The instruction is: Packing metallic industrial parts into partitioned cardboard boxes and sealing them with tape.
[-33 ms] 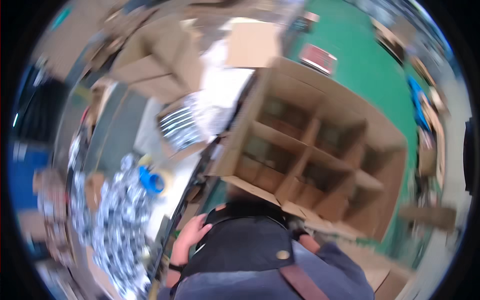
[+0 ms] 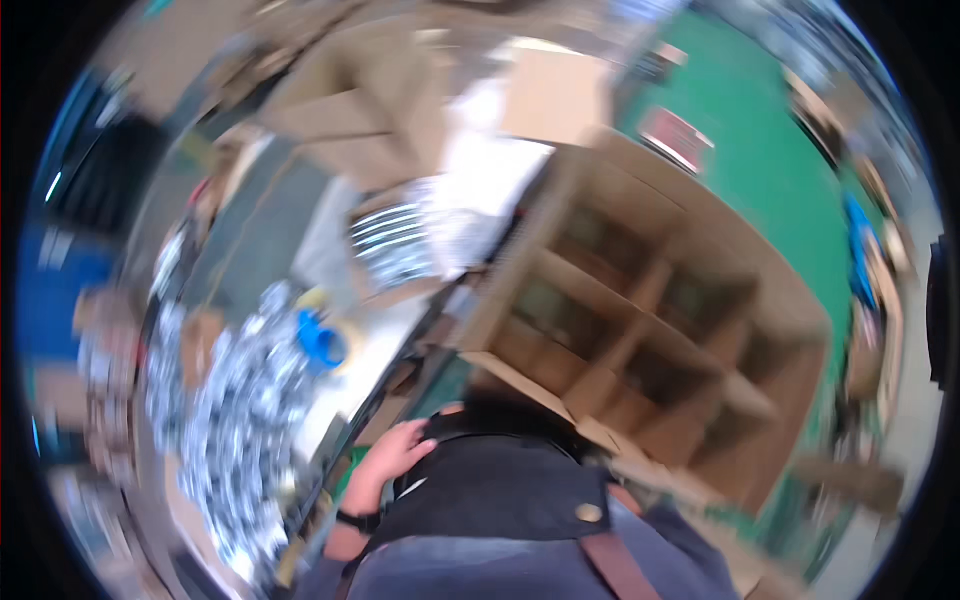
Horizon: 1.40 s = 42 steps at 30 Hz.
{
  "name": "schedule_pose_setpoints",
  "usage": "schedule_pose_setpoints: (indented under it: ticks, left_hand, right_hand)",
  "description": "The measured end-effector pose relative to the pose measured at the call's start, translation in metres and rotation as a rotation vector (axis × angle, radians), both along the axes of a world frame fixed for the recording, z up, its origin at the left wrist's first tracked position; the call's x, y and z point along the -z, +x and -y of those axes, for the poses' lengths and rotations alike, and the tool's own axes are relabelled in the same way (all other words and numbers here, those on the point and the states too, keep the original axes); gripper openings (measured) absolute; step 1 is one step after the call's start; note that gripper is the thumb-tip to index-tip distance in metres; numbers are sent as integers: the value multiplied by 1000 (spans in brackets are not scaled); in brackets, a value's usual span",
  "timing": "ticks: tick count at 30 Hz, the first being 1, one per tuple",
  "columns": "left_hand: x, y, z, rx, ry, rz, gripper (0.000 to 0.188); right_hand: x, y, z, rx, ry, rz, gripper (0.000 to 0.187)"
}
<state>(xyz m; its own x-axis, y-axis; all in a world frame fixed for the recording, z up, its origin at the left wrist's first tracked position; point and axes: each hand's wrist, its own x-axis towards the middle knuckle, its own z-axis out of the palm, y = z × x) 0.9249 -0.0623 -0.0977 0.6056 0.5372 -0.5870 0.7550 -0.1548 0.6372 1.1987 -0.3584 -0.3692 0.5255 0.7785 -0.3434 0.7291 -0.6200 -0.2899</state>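
Note:
My left hand [image 2: 400, 455], with a black band at its wrist, rests against the side of the black apron [image 2: 490, 490] at my waist. Its fingers lie over the apron's edge, and no object shows in them. Of my right hand [image 2: 624, 498] only a small patch is visible beside the apron; its fingers are hidden. Just ahead and to the right stands a large open carton [image 2: 790, 400], divided by cardboard partitions into several cells. The cell floors are dark and blurred.
On the left, a bench holds a heap of shiny clear-wrapped pieces [image 2: 245, 420], a blue tape roll [image 2: 320, 342] and a small box of silvery items [image 2: 390, 245]. Behind them stands an open carton [image 2: 350, 135]. A reddish flat stack [image 2: 675, 138] lies on the green floor [image 2: 745, 190].
The whole scene has shifted to the right and slightly down in the picture as my head turns. My right hand shows less than before. My left hand stays against the apron.

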Motion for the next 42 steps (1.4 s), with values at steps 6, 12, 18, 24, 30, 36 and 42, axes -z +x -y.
schedule_pose_setpoints:
  ticks: [6, 12, 18, 24, 30, 36, 42]
  left_hand:
    - [-6, -3, -21, -80, 273, -89, 41]
    - [-18, -103, -44, -968, 619, -116, 25]
    - [-8, -190, -113, -1185, 811, -149, 51]
    - [18, -180, -147, -1094, 906, -222, 88]
    - [17, -165, -140, -1056, 763, -208, 99]
    - [30, -187, -158, -958, 613, -160, 101]
    - [28, -181, -148, -888, 747, -177, 106]
  right_hand:
    - [-56, 10, -132, -445, 92, -422, 31]
    - [-248, 49, -156, -463, -44, -670, 29]
    - [-389, 6, -191, -270, -141, -843, 27]
    - [-394, -137, -405, -494, 83, -1041, 21]
    - [-316, -271, -475, -927, 263, -150, 57]
    - [-296, -328, -500, -675, 35, -151, 96]
    - [-268, -338, -524, -724, 43, -15, 86]
